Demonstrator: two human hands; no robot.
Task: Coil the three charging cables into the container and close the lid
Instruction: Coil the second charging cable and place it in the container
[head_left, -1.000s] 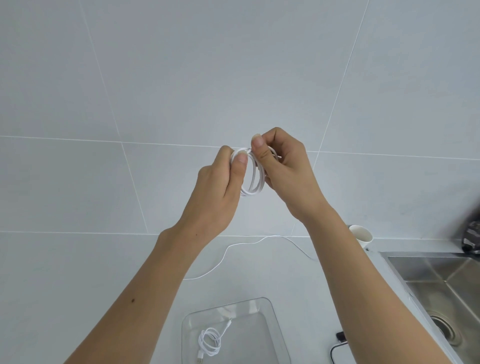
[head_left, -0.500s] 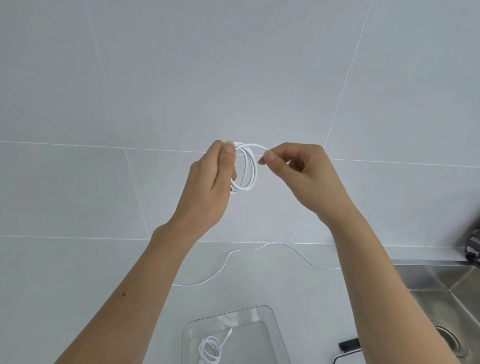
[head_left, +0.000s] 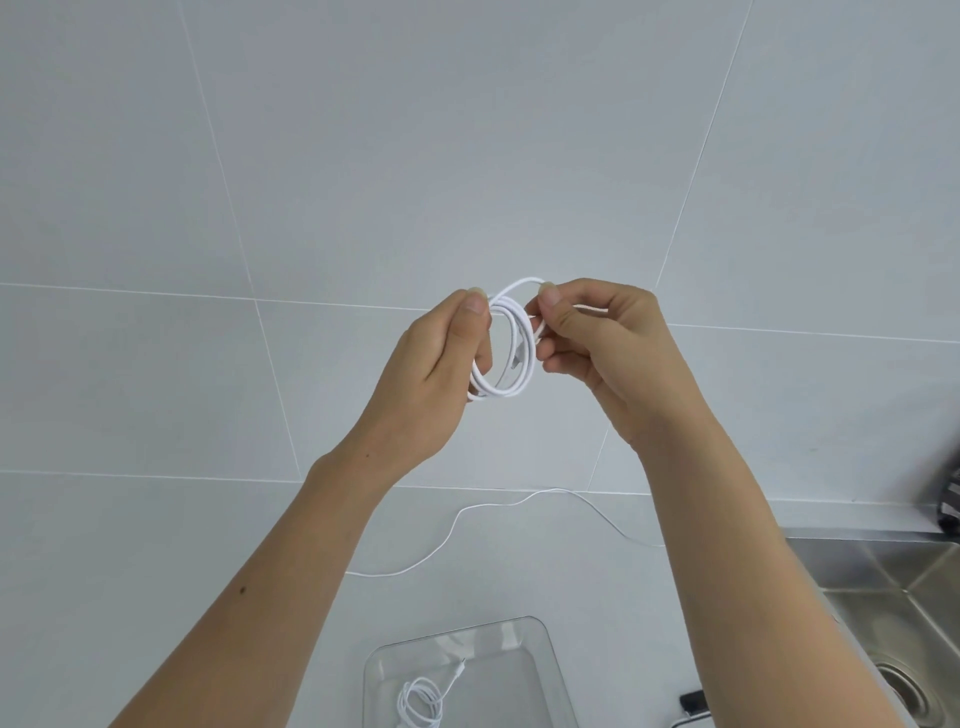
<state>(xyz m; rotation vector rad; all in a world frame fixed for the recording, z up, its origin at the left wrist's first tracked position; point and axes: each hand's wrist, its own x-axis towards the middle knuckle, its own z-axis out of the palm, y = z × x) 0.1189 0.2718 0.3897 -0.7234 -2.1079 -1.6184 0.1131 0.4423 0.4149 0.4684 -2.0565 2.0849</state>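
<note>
Raised in front of a pale grey tiled wall (head_left: 467, 130), a thin white charging cable wound into a round coil (head_left: 525, 366), hanging upright between both hands. On the coil's left side, the left hand (head_left: 431, 364): thumb pressed against the top of the loops, fingers (head_left: 478, 343) curled round them from behind, clamped on the strands. On the coil's upper right, the right hand (head_left: 602, 348): thumb tip and forefinger pinched together on the top loop, remaining fingers (head_left: 558, 361) curled in beside the strands, with a short white stretch visible along the top of them. Contact between those lower fingers and the coil: cannot tell. Well below the fingers, on the pale grey worktop (head_left: 156, 597), a second thin white cable (head_left: 452, 525), loose and uncoiled, snaking from beside the left forearm to behind the right forearm. Lower again, nearest the camera and almost directly under the fingers, a clear rectangular plastic container with rounded corners (head_left: 540, 631), with a small white coiled cable (head_left: 421, 706) lying inside at its near left. Below and right of the right fingers, a stainless steel sink (head_left: 883, 597) sunk into the worktop, and a small black plug (head_left: 692, 702) just beside the right forearm.
</note>
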